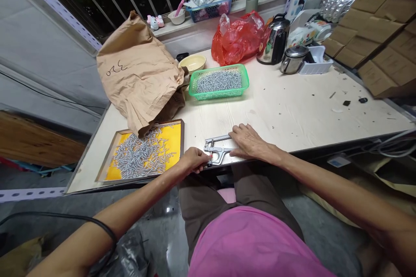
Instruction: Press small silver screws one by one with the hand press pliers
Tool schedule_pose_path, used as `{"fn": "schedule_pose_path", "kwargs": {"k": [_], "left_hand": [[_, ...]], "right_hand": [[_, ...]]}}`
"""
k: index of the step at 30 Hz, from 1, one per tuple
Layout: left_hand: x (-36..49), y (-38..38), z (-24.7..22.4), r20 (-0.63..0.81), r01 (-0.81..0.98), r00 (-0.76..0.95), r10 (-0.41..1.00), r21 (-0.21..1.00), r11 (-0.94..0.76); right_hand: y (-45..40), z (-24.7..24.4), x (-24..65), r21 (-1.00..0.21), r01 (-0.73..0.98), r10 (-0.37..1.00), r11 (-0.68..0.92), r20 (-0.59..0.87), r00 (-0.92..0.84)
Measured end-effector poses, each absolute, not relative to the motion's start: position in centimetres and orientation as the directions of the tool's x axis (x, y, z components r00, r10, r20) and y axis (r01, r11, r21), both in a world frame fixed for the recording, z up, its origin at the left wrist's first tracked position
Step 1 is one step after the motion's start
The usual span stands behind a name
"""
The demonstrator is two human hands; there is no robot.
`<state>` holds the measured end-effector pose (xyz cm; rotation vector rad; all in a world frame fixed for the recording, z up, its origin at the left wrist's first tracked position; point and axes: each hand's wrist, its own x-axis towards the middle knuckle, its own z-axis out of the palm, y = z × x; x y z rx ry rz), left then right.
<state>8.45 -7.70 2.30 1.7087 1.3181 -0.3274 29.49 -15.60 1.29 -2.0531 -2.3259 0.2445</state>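
A grey metal hand tool [219, 150] with a spring lies at the table's front edge. My right hand [247, 142] is wrapped round its handle end. At the tool's left end, my left hand [195, 159] has its fingers pinched together by the tip; what they hold is too small to make out. Left of that hand, a shallow tray [182, 138] with a yellow bottom holds many small silvery metal pins [136, 156]. Beyond the tool stands a green plastic basket [218, 95] filled with similar small metal pieces.
A large brown paper bag [139, 73] leans over the tray's back edge. Behind are a cream bowl [192, 63], a red plastic bag [238, 39], a kettle [274, 41], a steel pot [294, 59] and a white tray [316, 67]. Cardboard [373, 26] stands at the right.
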Motion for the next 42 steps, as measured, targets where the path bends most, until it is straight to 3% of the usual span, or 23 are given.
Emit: {"fn": "schedule_pose_path", "kwargs": {"k": [3, 5, 9, 12, 18, 24, 31, 36, 42], "left_hand": [[8.5, -8.7, 3.2, -0.313, 0.803, 0.564, 0.764, 0.422, -0.420], [9.2, -9.3, 3.4, -0.094, 0.693, 0.699, 0.709, 0.334, -0.639], [11.6, -9.5, 2.4, -0.024, 0.464, 0.881, 0.472, 0.240, -0.853], [13.0, -8.8, 1.6, -0.080, 0.393, 0.920, 0.385, 0.202, -0.897], [14.3, -7.9, 1.9, -0.129, 0.359, 0.930, 0.344, 0.121, -0.926], [15.2, -6.8, 1.6, -0.151, 0.275, 0.957, 0.249, 0.187, -0.943], [15.5, -6.4, 1.0, -0.134, 0.317, 0.947, 0.291, 0.264, -0.911], [15.1, -6.3, 0.9, -0.125, 0.317, 0.947, 0.294, 0.247, -0.916], [13.1, -9.5, -0.2, 0.071, 0.347, 0.922, 0.380, 0.281, -0.895]], "right_hand": [[-15.7, 1.4, 29.3, -0.154, 0.982, 0.989, 0.113, -0.074, -0.126], [-15.7, 1.2, 29.2, -0.159, 0.980, 0.989, 0.118, -0.069, -0.130], [-15.6, 0.6, 29.3, -0.160, 0.981, 0.990, 0.113, -0.067, -0.125], [-15.8, 0.6, 29.6, -0.164, 0.981, 0.989, 0.101, -0.092, -0.118], [-16.4, 1.6, 29.5, -0.075, 0.996, 0.988, 0.057, -0.137, -0.067], [-16.4, 1.4, 29.4, -0.080, 0.994, 0.988, 0.069, -0.134, -0.079], [-16.0, 1.2, 29.9, -0.165, 0.983, 0.984, 0.078, -0.148, -0.103], [-16.0, 1.4, 30.4, -0.143, 0.986, 0.986, 0.083, -0.130, -0.102], [-16.0, 0.7, 32.6, -0.221, 0.957, 0.976, 0.186, -0.067, -0.206]]}}
